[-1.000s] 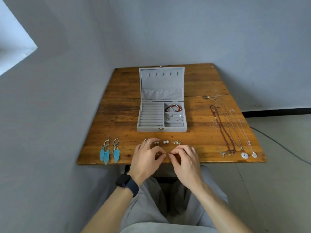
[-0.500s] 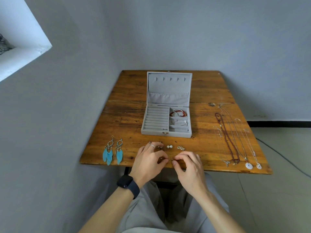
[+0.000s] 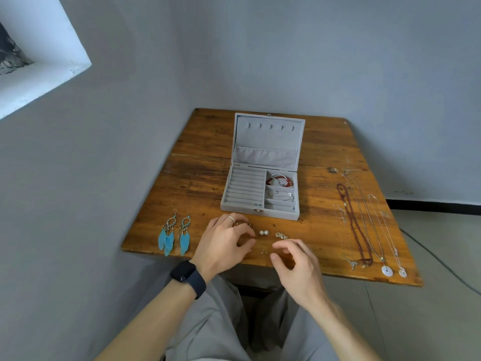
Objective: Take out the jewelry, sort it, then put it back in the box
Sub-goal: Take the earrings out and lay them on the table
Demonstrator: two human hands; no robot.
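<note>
Two grips released: L hand [image 3: 223, 243], R hand [image 3: 294, 264] at worn wood table [image 3: 197, 183] edge; grey walls [image 3: 286, 48], corner.

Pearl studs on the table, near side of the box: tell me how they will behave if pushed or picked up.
The pearl studs look round and glossy, so a push would probably roll them across the wooden table. They are tiny beside the left hand, so likely very light, needing a fingertip pinch. Their smooth surface may slip.

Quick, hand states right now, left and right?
Left hand: curled over small pieces, grip cannot be told.
Right hand: open, loosely curled, holding nothing.
</note>
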